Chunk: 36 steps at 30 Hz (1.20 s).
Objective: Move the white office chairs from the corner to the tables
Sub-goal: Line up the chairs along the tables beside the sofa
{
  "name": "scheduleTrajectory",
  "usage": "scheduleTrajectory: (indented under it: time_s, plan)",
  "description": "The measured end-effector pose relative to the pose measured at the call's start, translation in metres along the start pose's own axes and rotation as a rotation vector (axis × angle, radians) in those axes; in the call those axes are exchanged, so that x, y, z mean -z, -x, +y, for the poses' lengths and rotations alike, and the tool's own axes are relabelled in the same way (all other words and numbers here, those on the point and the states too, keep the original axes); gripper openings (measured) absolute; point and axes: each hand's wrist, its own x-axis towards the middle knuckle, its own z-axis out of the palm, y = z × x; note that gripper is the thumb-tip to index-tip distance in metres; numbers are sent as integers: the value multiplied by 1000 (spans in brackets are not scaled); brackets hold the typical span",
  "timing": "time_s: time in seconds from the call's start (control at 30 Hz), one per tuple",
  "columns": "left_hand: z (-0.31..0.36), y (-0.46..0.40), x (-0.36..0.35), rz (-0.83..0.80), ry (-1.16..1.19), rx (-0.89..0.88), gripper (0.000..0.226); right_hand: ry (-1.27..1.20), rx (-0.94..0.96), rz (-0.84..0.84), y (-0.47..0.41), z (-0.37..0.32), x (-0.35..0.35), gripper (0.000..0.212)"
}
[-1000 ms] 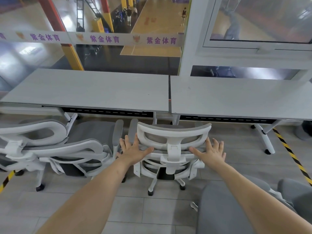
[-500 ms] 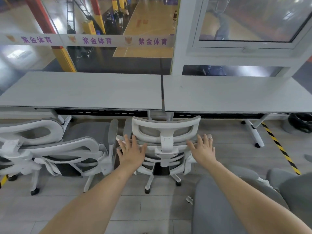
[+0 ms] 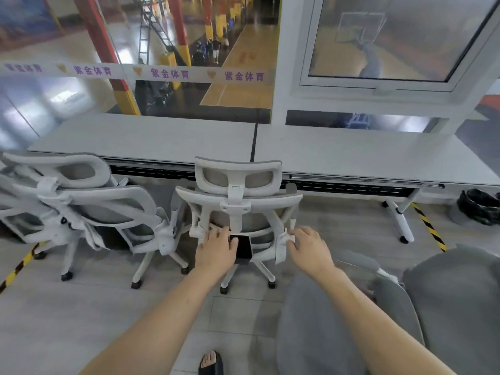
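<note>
A white office chair (image 3: 238, 185) with grey mesh stands straight ahead, its headrest at the seam between two grey tables, the left table (image 3: 151, 139) and the right table (image 3: 365, 155). My left hand (image 3: 216, 247) rests with relaxed fingers on the lower left of the chair's back frame. My right hand (image 3: 308, 247) touches the white bracket at the lower right of the same back. A second white chair (image 3: 108, 201) stands to the left at the left table, turned slightly.
A grey upholstered chair (image 3: 454, 293) sits close at the lower right, under my right forearm. A black bin bag (image 3: 481, 207) lies by the right table's leg (image 3: 400, 220). Yellow-black floor tape (image 3: 430, 228) runs right. My sandalled foot (image 3: 211, 361) shows below.
Both hands have slid down from beside the headrest to the chair's lower back frame. The chair now sits closer under the table edge, and the view has tilted up.
</note>
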Motion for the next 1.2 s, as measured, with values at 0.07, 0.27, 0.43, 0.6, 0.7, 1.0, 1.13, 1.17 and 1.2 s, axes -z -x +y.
scheduleTrajectory:
  time_s: [0.07,0.27,0.43,0.6,0.7,1.0,1.13,1.17,1.2]
  plan:
    - [16,36,-13,42,8,-2,47,-1,57,13,30,15,9,33]
    - [61,149,-41,154,41,-37,52,4,165,60,118,60,37,28]
    - [89,229,-59,217,27,-58,49,-112,176,151,188,88,57,23]
    - [112,305,-81,238,-6,-70,48,-154,182,165,254,109,72,24]
    - [129,355,-96,234,-11,-82,48,-154,208,172,299,124,81,25]
    - [214,464,-149,178,65,-132,48,-96,222,201,436,207,145,24]
    - [263,483,-171,155,60,-200,48,-101,167,254,466,260,187,23]
    - [275,485,-175,151,59,-207,48,-102,155,262,469,273,197,23]
    - [288,486,-179,147,53,-211,48,-103,145,265,470,285,206,23]
